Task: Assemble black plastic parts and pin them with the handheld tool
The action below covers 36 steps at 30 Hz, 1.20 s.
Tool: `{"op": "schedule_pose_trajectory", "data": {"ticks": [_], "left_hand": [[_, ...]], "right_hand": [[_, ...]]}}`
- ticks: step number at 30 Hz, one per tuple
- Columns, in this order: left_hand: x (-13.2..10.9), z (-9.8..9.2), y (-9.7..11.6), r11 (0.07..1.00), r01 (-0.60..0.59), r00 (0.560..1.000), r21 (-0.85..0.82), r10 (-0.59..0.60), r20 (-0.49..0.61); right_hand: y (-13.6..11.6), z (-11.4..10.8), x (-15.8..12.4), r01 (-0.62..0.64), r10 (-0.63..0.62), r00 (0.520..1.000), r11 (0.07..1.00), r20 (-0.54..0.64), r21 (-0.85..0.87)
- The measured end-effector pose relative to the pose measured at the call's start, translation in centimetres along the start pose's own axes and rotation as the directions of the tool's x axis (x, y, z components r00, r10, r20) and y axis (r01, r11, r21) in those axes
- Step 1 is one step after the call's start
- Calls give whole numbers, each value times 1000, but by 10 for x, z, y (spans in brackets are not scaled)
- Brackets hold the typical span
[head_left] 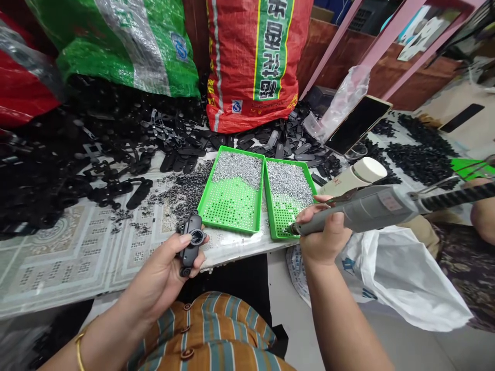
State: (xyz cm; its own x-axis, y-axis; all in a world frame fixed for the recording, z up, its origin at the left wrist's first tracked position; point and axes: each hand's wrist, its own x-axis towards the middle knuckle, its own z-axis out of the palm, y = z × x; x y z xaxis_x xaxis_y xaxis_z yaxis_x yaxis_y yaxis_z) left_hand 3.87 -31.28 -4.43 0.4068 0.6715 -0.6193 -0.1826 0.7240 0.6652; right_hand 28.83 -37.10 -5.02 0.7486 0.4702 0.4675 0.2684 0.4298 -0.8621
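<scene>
While the left hand grips the black plastic part only at its edges, the part could slip or turn if the screwdriver, held tightly in the right hand, presses off-centre. The part is at 9 o'clock from the screwdriver tip, below the green trays; its long axis runs 12 to 6, round hole facing up.

The red sack standing at the back of the counter carries a green vertical band with large white Chinese characters; they appear upside down and cannot be made out with certainty. Below the band sits a small white-and-blue round logo, unreadable. The green sack bears a similar blue logo. The white plastic bag shows blue printing, too creased to read.
</scene>
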Motion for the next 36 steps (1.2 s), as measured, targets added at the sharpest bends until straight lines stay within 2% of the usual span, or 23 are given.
{"op": "schedule_pose_trajectory", "data": {"ticks": [4, 10, 16, 18, 20, 23, 25, 30, 36], "left_hand": [[0, -1, 0, 1000, 13, 999, 21, -14, 46], [-1, 2, -1, 1000, 12, 998, 7, -12, 55], [2, 7, -3, 1000, -17, 995, -16, 19, 97], [2, 8, -4, 1000, -15, 992, -24, 18, 128], [2, 9, -5, 999, -23, 988, -38, 28, 150], [3, 8, -7, 998, -25, 985, -56, 34, 167], [4, 7, -8, 998, -20, 984, -65, 31, 173], [4, 4, -8, 996, 10, 986, -90, 6, 168], [7, 2, -9, 994, 19, 979, -110, 4, 203]], "right_hand": [[0, 0, -1, 25, -25, 1000, 999, -17, -23], [-4, 2, 1, 13, -13, 1000, 1000, -21, -2], [-29, 16, 9, 32, -27, 999, 993, -39, 112], [-43, 29, 9, -14, 14, 1000, 983, -1, 184], [-57, 44, 5, -94, 70, 993, 959, 98, 268], [-73, 69, -7, -246, 145, 947, 900, 285, 359], [-76, 84, -16, -311, 170, 920, 866, 354, 392], [-69, 109, -31, -377, 193, 890, 821, 413, 429], [-62, 116, -36, -377, 191, 878, 842, 439, 387]]}}
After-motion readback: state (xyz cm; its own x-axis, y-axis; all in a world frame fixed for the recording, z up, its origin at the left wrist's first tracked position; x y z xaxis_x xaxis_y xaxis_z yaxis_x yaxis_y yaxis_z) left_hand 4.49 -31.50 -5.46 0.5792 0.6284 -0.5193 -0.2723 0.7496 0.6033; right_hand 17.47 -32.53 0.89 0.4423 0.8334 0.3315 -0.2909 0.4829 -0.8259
